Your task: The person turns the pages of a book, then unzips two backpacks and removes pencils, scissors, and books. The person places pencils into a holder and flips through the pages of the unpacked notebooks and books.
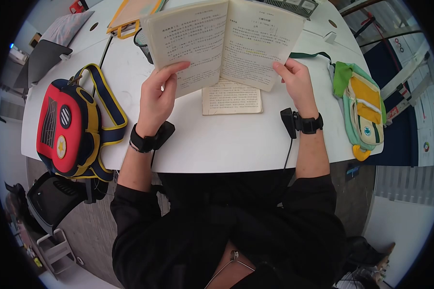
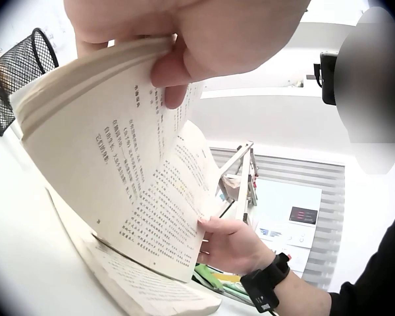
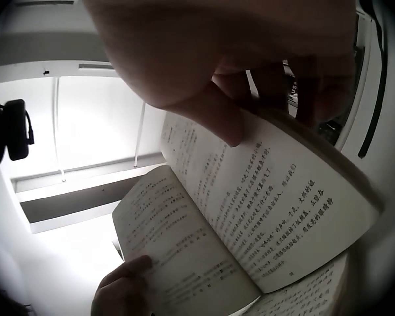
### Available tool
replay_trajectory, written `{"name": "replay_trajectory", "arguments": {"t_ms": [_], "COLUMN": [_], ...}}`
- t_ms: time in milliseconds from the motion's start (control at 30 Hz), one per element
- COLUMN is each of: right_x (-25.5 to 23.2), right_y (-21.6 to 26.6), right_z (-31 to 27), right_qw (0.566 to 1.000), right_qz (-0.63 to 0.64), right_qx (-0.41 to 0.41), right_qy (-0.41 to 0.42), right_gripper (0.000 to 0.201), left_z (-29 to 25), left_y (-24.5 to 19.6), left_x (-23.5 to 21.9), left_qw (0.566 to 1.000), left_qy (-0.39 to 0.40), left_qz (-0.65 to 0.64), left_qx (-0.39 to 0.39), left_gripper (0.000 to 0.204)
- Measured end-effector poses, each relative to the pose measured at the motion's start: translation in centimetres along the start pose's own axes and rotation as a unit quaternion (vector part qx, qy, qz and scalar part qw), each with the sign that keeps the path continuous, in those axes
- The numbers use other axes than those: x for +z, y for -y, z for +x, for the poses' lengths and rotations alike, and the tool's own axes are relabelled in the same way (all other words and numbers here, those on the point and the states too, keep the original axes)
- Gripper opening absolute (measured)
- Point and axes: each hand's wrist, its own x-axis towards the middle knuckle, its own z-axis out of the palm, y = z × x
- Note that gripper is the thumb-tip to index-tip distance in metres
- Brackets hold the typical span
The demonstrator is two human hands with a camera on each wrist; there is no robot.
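An open book [image 1: 193, 45] with printed pages is held up over the white table [image 1: 217, 149] in the head view. My left hand [image 1: 156, 96] grips its left side, thumb across the page and the other fingers behind. On the opposite side, my right hand [image 1: 300, 86] pinches the right edge, with the thumb on the page. Below it, another book [image 1: 232, 100] lies flat with printed text facing up, its upper part hidden by the held one. The left wrist view shows the page stack bowed under my left thumb [image 2: 168, 72].
A red and navy backpack [image 1: 70, 130] sits at the table's left edge, a green and yellow bag [image 1: 364, 106] at the right. Behind the held book stand a black mesh cup [image 2: 20, 79] and a mesh basket [image 1: 301, 8]. A yellow-handled tote [image 1: 132, 17] lies at the back left.
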Motion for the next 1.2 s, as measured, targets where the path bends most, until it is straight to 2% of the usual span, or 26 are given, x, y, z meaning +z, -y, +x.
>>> {"name": "replay_trajectory", "arguments": {"t_ms": [167, 233, 300, 533, 1200], "right_x": [0.3, 0.5, 0.6, 0.7, 0.6], "right_y": [0.3, 0.6, 0.5, 1.2, 0.4], "right_z": [-0.1, -0.2, -0.1, -0.5, 0.0], "right_qw": [1.000, 0.999, 0.999, 0.993, 0.991], "right_qz": [-0.010, 0.022, 0.043, 0.104, 0.131], "right_qx": [0.024, 0.033, 0.028, 0.057, 0.031], "right_qy": [-0.014, -0.012, -0.014, 0.010, 0.028], "right_gripper": [0.026, 0.027, 0.027, 0.030, 0.031], "left_z": [0.1, 0.1, 0.1, 0.1, 0.3], "left_y": [-0.1, -0.2, -0.2, 0.3, 0.6], "left_x": [0.3, 0.3, 0.1, 0.2, 0.2], "left_qw": [0.999, 0.999, 0.996, 0.994, 0.995], "left_qy": [-0.020, -0.031, -0.035, -0.020, -0.008], "left_qz": [-0.026, -0.032, -0.078, -0.093, -0.088], "left_qx": [0.000, 0.008, -0.031, -0.045, -0.049], "left_gripper": [0.029, 0.029, 0.029, 0.031, 0.029]}}
